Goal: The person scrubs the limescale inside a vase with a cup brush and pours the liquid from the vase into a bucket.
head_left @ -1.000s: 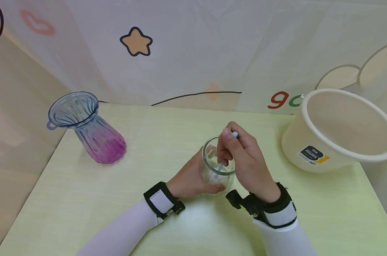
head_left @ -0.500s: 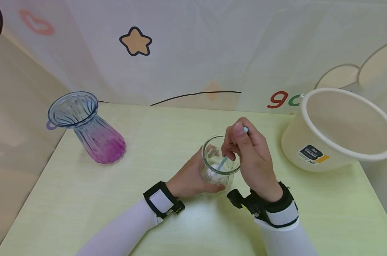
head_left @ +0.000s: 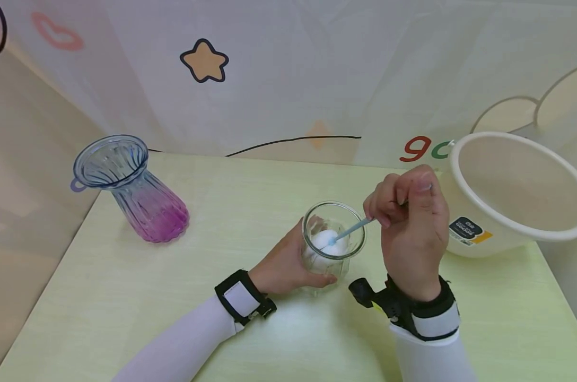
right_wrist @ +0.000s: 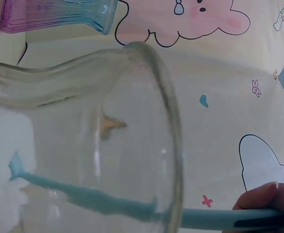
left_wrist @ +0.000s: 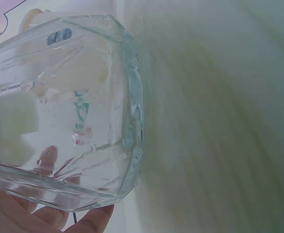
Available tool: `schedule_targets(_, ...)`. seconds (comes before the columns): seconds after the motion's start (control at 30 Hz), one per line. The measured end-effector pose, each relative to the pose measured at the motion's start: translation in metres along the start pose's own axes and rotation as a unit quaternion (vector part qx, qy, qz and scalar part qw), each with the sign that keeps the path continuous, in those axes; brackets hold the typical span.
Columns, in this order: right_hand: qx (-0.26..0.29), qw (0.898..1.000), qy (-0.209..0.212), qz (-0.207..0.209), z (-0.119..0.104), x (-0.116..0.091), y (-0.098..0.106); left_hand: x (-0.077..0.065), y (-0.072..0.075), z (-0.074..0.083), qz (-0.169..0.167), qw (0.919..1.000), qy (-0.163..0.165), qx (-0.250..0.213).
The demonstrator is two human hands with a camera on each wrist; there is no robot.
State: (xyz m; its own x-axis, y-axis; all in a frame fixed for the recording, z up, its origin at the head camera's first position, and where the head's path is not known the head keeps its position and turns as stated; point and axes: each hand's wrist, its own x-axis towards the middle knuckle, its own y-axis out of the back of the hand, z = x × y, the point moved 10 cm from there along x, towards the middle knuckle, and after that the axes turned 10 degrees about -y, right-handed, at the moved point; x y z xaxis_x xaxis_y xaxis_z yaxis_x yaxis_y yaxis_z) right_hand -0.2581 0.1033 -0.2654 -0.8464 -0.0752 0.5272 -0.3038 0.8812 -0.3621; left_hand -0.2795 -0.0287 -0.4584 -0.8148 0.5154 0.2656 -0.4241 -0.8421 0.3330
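My left hand [head_left: 283, 268] grips a clear faceted glass jar [head_left: 330, 268] around its side, with the thumb along the near face. Inside the jar sits the white sponge head of a light-blue-handled bottle brush [head_left: 352, 229]. My right hand [head_left: 412, 223] holds the handle above and to the right of the rim, fingers curled around it. The right wrist view shows the brush handle [right_wrist: 108, 201] through the glass, sloping to the white sponge. In the left wrist view, fingers [left_wrist: 95, 221] lie against the jar [left_wrist: 83, 121], close to its base.
A fluted blue-to-pink vase [head_left: 152, 207] stands tilted in view at the left rear of the pale table [head_left: 250, 196]. A cream bucket [head_left: 484, 207] with a label stands at the right, close behind my right hand. A printed cloth [head_left: 279, 79] hangs along the back.
My right hand has moved right and up, drawing the brush handle farther out of the jar at a lower slant. The sponge shows more clearly. My left hand stays put.
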Motion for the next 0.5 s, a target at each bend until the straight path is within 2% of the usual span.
schedule_targets(0.07, 0.025, 1.000, 0.009, 0.003, -0.003, 0.000, 0.002, 0.000, 0.000, 0.000, 0.000, 1.0000, 0.000, 0.000)
schedule_targets(0.17, 0.029, 1.000, 0.009, -0.003, -0.001, 0.000, -0.001, 0.000, 0.000, 0.001, 0.000, 1.0000, 0.001, -0.001)
schedule_targets(0.37, -0.003, 0.999, -0.013, -0.031, 0.010, -0.005, -0.020, 0.001, 0.000, 0.000, -0.001, 0.9999, 0.003, -0.011)
schedule_targets(0.5, -0.024, 0.999, -0.028, -0.021, 0.016, -0.006, -0.023, 0.002, -0.001, 0.001, -0.001, 0.9998, 0.000, -0.017)
